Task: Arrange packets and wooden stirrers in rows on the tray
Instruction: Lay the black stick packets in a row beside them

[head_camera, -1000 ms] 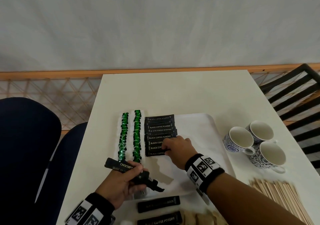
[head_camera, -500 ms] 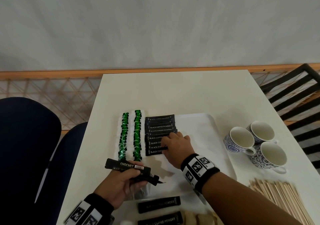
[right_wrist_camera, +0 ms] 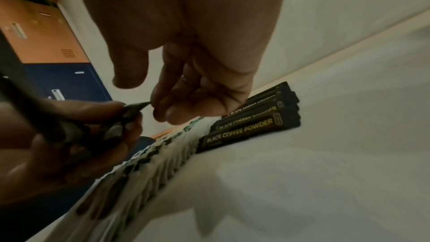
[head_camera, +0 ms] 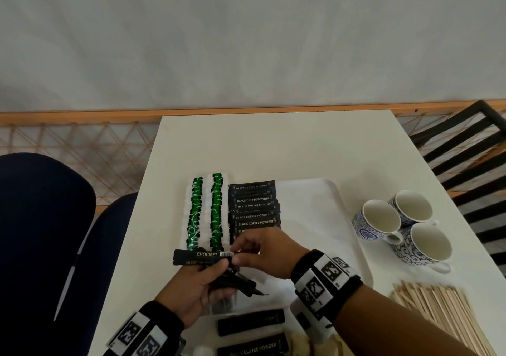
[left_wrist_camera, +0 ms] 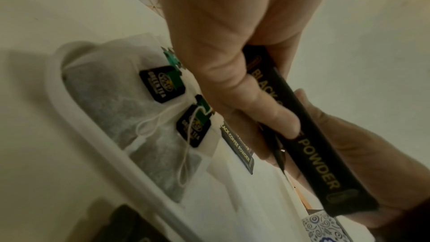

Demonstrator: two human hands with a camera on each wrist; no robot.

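Tray [head_camera: 343,218] front edge hidden; right hand [head_camera: 269,251] covers lowest coffee packets [head_camera: 253,211].

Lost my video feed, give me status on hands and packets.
Left hand grips black coffee packet bundle. Right hand pinches bundle's top packet. White tray row half built. Nothing blocking.

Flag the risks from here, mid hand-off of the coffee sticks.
1. The left hand grips a fanned bundle of coffee sticks; as the right hand pulls one, others may slip out.
2. The right hand hovers over the near end of the coffee row and could knock the overlapping sticks askew.
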